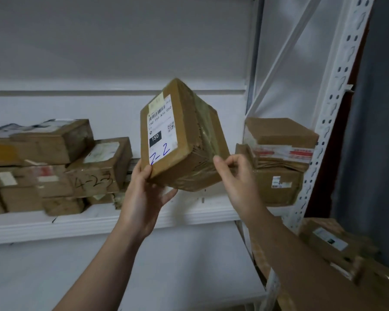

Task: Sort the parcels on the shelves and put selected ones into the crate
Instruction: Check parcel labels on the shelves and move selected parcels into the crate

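A taped brown cardboard parcel (189, 135) with a white label marked "150" and a blue handwritten "2-2" is held tilted in the air in front of the white shelf (99, 223). My left hand (144, 194) grips its lower left corner, thumb on the label and fingers under the box. My right hand (236, 176) is at the lower right corner, thumb and fingertips pinching the edge. No crate is in view.
A pile of several brown parcels (54, 167) lies on the shelf at the left. Two stacked boxes (276, 158) stand at the right by the perforated white upright (332, 122). More parcels (332, 245) lie lower right. The shelf above holds nothing visible.
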A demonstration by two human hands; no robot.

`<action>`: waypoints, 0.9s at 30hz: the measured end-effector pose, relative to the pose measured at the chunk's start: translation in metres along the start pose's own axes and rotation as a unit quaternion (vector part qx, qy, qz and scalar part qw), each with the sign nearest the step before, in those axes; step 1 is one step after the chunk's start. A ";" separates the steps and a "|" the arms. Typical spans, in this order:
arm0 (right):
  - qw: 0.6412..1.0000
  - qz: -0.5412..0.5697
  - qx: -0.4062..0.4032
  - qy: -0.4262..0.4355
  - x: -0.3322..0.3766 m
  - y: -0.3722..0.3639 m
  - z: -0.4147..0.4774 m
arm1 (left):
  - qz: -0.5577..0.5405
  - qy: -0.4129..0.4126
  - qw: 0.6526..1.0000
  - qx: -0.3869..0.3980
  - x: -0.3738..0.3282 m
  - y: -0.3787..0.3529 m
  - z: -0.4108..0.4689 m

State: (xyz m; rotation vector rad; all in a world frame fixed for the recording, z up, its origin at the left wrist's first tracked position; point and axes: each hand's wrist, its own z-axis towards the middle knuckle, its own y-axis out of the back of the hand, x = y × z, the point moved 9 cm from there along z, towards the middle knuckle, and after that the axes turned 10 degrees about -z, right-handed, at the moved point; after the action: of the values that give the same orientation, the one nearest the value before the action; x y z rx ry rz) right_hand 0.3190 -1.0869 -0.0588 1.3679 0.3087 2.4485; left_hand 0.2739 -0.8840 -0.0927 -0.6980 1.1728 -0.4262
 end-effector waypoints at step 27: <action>0.994 0.107 0.026 -0.024 -0.010 -0.046 -0.045 | 0.241 -0.065 0.962 0.111 -0.004 0.012 -0.014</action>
State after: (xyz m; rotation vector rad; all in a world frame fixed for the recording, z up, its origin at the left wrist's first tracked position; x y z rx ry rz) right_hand 0.2934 -1.0493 -0.1050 1.5514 0.2273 2.5897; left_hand 0.2585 -0.8764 -0.1016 -0.2260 1.1062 -0.0948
